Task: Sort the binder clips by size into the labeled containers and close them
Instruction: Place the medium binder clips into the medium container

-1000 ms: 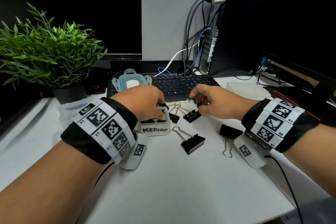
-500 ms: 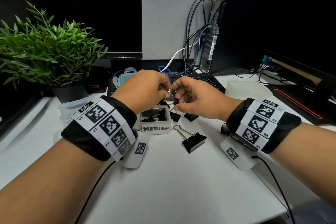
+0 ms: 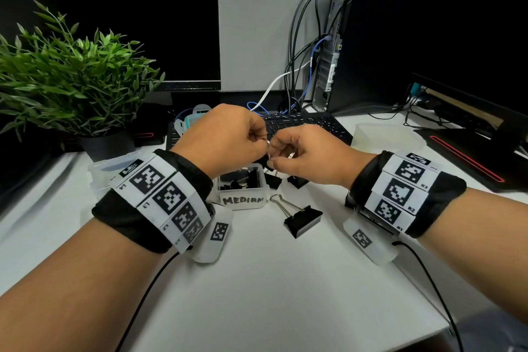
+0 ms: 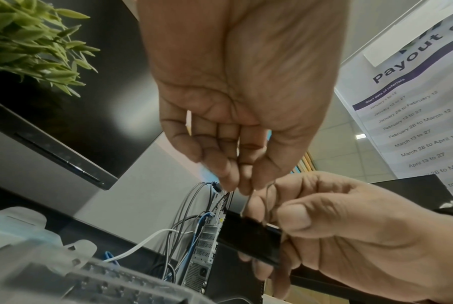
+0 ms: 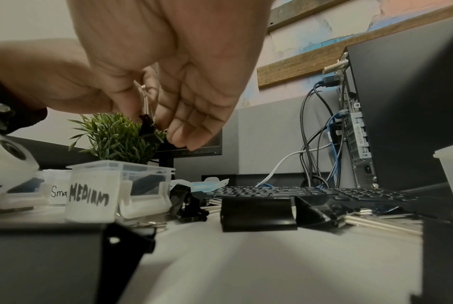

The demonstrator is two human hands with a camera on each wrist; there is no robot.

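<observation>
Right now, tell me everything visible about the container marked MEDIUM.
The MEDIUM container is a small, translucent white plastic box with its lid off, hand-lettered in black on a white label. It stands upright on the white desk, below the left hand, and holds several black binder clips. More clips lie loose beside it to the right.

Open container [image 3: 243, 199] showing handwritten "MEDIUM" | neighbouring container [image 5: 55, 191] showing "Sma", rest hidden | wall poster [image 4: 412, 98] displaying "Payout", "Start date of referrals", date ranges

Medium container [image 3: 243, 190] mid-bench [image 3: 271, 294]; large clip [image 3: 303, 218] just right; keyboard [image 3: 303, 126] behind; plant [image 3: 74, 80] far-left corner.
</observation>
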